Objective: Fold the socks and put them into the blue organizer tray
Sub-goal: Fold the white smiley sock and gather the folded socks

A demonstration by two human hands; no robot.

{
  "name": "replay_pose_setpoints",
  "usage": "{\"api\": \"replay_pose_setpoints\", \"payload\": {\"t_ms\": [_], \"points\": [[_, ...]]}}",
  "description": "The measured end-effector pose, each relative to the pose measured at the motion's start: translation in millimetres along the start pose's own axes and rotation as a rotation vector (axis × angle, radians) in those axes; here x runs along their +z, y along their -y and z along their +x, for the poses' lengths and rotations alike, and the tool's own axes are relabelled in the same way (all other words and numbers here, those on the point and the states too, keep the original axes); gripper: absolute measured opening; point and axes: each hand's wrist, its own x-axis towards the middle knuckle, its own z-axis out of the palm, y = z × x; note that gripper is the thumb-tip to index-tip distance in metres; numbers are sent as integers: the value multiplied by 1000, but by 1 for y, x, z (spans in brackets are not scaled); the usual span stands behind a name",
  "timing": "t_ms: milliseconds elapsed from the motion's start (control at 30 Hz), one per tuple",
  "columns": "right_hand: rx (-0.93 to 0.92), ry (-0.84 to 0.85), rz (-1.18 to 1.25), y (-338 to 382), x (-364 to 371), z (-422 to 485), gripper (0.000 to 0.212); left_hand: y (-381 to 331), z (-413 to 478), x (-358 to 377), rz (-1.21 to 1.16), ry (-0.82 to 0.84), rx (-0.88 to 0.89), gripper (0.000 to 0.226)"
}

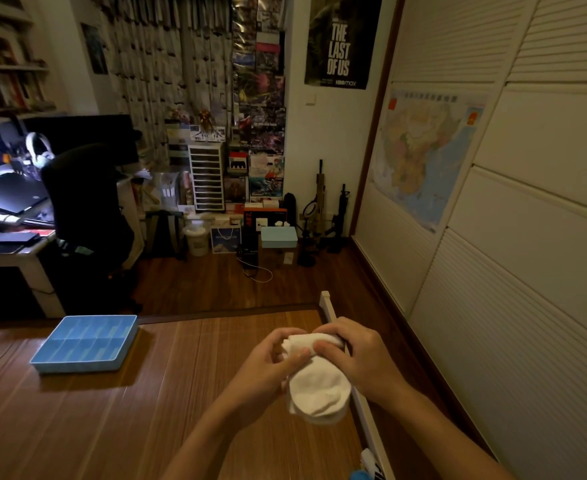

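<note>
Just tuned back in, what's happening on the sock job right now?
A person is working on the white socks in mid-air, above the right side of the wooden surface. The left hand and right hand both grip the upper end, which is bunched up, while the toe end hangs down. The blue organizer tray sits apart to the left on the same surface, and no sock shows in its compartments.

White socks (314, 382), bundled, gripped at the upper end by left hand (271, 358) and right hand (352, 351), lower end hanging free above a wooden surface (146, 410). Blue organizer tray (86, 342), compartmented (contents not discernible), resting on that surface well to the left of the hands. Background: desk (11, 247), dark chair (84, 202), poster (340, 39), wall map (423, 157).
</note>
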Motion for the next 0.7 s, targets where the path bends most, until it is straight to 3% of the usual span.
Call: {"api": "replay_pose_setpoints", "payload": {"t_ms": [200,367,500,600,700], "points": [[-30,-4,43,0,2,-5,24,-1,-2,5,81,-28,115,30],[229,182,352,3,-17,-1,26,3,2,3,230,-82,283,25],[363,317,434,7,-28,3,30,1,3,4,306,-98,364,37],[370,378,445,9,-31,2,27,1,3,2,346,-112,370,37],[342,322,420,12,-28,1,24,3,4,0,357,-115,368,31]]}}
